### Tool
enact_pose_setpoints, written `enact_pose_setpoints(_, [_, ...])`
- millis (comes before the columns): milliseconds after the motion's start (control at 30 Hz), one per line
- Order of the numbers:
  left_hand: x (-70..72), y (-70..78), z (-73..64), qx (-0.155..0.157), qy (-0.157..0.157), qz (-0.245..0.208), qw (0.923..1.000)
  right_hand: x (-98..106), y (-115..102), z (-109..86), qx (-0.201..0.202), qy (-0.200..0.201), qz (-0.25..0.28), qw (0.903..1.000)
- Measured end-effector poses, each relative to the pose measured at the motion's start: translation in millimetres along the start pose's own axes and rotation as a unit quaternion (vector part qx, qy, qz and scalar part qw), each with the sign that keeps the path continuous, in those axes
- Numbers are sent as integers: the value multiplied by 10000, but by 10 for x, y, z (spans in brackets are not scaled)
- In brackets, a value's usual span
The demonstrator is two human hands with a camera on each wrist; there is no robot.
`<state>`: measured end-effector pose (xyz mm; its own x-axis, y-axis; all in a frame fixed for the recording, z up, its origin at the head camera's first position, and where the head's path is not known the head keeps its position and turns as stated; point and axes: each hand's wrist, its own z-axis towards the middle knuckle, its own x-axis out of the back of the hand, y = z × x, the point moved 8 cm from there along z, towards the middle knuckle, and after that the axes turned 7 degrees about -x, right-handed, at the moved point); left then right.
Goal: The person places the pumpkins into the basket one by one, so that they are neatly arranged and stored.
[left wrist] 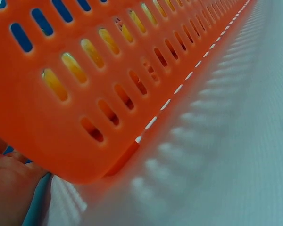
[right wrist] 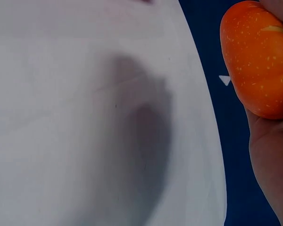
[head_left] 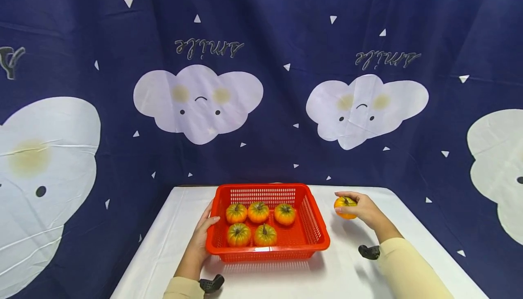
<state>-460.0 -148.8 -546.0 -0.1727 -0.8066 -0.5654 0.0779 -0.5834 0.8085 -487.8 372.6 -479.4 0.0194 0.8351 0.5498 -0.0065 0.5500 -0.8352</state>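
Note:
A red plastic basket point(head_left: 269, 248) with slotted walls stands on the white table, several small orange-green pumpkins point(head_left: 239, 234) inside it. My left hand point(head_left: 200, 235) grips the basket's left side, thumb over the rim and the other fingers outside, partly hidden by the wall. To the right of the basket, my right hand point(head_left: 365, 210) holds another small pumpkin point(head_left: 345, 207) between thumb and fingers. In the right wrist view that pumpkin point(right wrist: 259, 61) is raised over the tabletop, its shadow lying below. Yellow shows through the basket's slots in the left wrist view.
The table has a white cloth point(head_left: 155, 253). Behind and at both sides hangs a dark blue curtain point(head_left: 282, 154) with white clouds and small triangles. A black wrist device point(head_left: 211, 284) sits at the left cuff, another black device point(head_left: 369, 252) at the right.

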Motion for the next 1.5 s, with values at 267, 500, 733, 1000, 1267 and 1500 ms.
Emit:
enact_pose_setpoints(267, [-11,9,22,-33,11,-27,10000,-76,-187,72,128,-98,148,9998])
enact_pose_setpoints(500, [0,-23,-6,7,28,1,10000,-121,-302,130,171,-248,166,9994])
enact_pose_setpoints(733, [-6,-2,17,-40,-46,-26,10000,-184,-491,204,365,-409,254,9982])
enact_pose_setpoints(1000, [-4,13,29,-2,-8,-74,10000,-349,-798,230,626,-723,239,9951])
enact_pose_setpoints(1267, [-4,1,15,36,125,-50,9999,-555,-1067,255,960,-1023,237,9898])
enact_pose_setpoints(1500, [-10,5,10,29,127,16,9999,-715,-1188,246,1100,-1281,149,9855])
